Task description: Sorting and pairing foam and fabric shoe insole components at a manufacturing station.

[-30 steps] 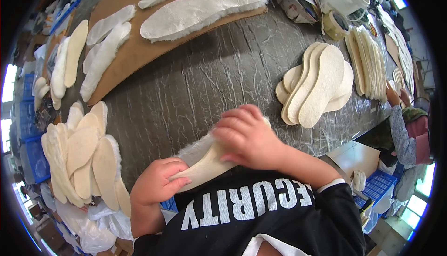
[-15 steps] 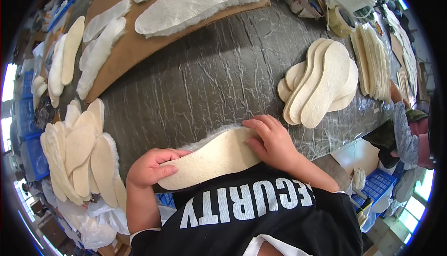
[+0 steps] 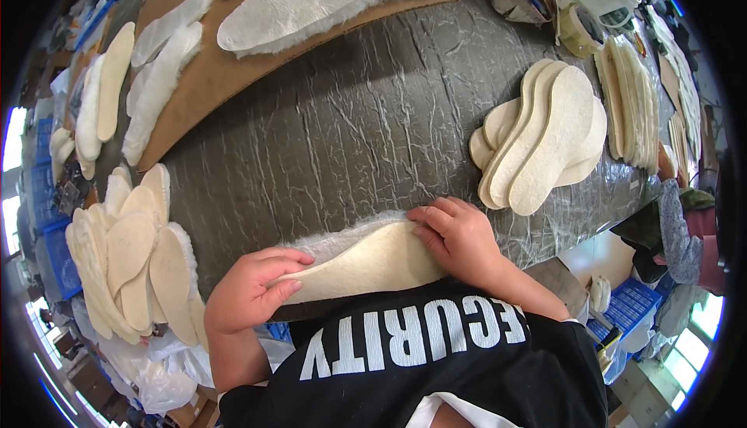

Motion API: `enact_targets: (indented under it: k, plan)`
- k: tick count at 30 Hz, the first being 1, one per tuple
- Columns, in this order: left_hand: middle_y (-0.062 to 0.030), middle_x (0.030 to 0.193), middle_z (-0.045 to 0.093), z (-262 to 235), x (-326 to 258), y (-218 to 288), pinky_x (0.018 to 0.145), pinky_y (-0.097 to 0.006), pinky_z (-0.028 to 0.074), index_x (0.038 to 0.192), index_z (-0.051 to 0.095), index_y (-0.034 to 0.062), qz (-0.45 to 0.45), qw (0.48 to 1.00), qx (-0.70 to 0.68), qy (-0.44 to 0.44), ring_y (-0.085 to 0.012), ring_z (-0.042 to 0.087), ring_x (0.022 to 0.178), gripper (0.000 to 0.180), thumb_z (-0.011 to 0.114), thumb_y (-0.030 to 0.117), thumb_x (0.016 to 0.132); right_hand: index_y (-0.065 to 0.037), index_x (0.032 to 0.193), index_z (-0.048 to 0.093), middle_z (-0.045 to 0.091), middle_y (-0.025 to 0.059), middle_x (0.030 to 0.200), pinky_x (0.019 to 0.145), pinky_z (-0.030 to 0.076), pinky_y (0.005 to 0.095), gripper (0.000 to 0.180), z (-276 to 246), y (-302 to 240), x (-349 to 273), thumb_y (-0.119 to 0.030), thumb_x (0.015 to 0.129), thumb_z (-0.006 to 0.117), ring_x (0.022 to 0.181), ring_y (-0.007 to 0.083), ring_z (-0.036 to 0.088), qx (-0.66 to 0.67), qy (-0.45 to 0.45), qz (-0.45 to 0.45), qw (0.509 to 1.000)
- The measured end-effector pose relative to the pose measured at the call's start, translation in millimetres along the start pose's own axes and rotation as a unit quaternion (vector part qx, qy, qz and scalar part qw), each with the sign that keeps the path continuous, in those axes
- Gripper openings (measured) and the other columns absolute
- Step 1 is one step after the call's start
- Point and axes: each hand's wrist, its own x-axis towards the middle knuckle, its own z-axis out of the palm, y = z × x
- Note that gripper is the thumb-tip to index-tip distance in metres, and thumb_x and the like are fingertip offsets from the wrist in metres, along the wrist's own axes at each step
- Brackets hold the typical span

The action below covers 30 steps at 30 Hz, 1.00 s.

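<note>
At the table's near edge I hold an insole (image 3: 366, 268) in both hands. Its cream felt side faces me, and a pale furry layer (image 3: 340, 243) shows behind its far edge. Around the left end, my left hand (image 3: 253, 284) has thumb and fingers closed, with the thumb over the felt. At the other end my right hand (image 3: 459, 240) pinches the far edge, fingertips on the rim and thumb near the felt. Between the hands the felt's far edge curves away from the furry layer, leaving a gap.
A stack of felt insoles (image 3: 548, 136) lies to the right, beside a long row of insoles (image 3: 629, 105). Finished-looking insoles (image 3: 132, 253) are piled at left. Fur pieces (image 3: 334, 8) rest on a brown board (image 3: 175, 121). A co-worker's sleeve (image 3: 675, 229) shows at far right.
Between my hands the felt's far edge has dropped toward me, exposing more of the furry layer. My left fingers and thumb have shifted along the insole's end. The view has moved slightly.
</note>
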Motion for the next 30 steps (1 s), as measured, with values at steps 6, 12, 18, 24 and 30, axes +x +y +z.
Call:
enact_targets:
  k: [6, 12, 18, 24, 30]
  plan:
    - [-0.0181, 0.109, 0.065, 1, 0, -9, 0.087, -0.032, 0.047, 0.099, 0.063, -0.0048, 0.019, 0.999, -0.030, 0.001, -0.0287, 0.064, 0.099, 0.018, 0.057, 0.007, 0.086, -0.009, 0.092, 0.066, 0.061, 0.0060, 0.078, 0.065, 0.050, 0.0376, 0.014, 3, 0, -4, -0.015, 0.079, 0.066, 0.072, 0.0262, 0.061, -0.007, 0.007, -0.013, 1.000]
    - [-0.0155, 0.106, 0.067, 2, 4, -13, 0.084, -0.028, 0.047, 0.104, 0.064, -0.0068, -0.076, 0.990, -0.112, 0.045, -0.0181, 0.062, 0.093, 0.022, 0.056, 0.006, 0.088, -0.005, 0.092, 0.065, 0.061, 0.0096, 0.079, 0.064, 0.050, 0.0398, 0.015, 4, 4, 2, -0.011, 0.079, 0.066, 0.071, 0.0301, 0.061, 0.004, 0.001, -0.021, 1.000]
    - [-0.0112, 0.100, 0.068, 5, 16, -14, 0.083, -0.028, 0.047, 0.104, 0.064, -0.0061, -0.122, 0.977, -0.149, 0.088, -0.0148, 0.061, 0.091, 0.023, 0.057, 0.005, 0.086, -0.006, 0.088, 0.065, 0.061, 0.0097, 0.076, 0.062, 0.050, 0.0400, 0.014, -7, 5, 4, -0.010, 0.075, 0.067, 0.070, 0.0301, 0.061, -0.026, 0.026, -0.012, 0.999]
    - [-0.0080, 0.096, 0.069, 7, -1, -29, 0.084, -0.029, 0.048, 0.104, 0.067, -0.0035, -0.129, 0.980, -0.114, 0.099, -0.0141, 0.062, 0.091, 0.027, 0.063, 0.013, 0.083, -0.011, 0.089, 0.063, 0.061, 0.0088, 0.079, 0.066, 0.052, 0.0402, 0.013, 25, 16, -4, -0.021, 0.081, 0.059, 0.075, 0.0282, 0.063, -0.004, 0.008, -0.001, 1.000]
    - [-0.0076, 0.102, 0.067, 6, 7, -28, 0.080, -0.030, 0.049, 0.110, 0.064, -0.0044, -0.111, 0.978, -0.176, 0.020, -0.0168, 0.062, 0.090, 0.029, 0.058, 0.017, 0.092, -0.011, 0.104, 0.062, 0.066, 0.0097, 0.094, 0.074, 0.052, 0.0416, 0.024, 17, 13, -10, -0.027, 0.087, 0.055, 0.086, 0.0297, 0.065, 0.007, -0.025, 0.028, 0.999]
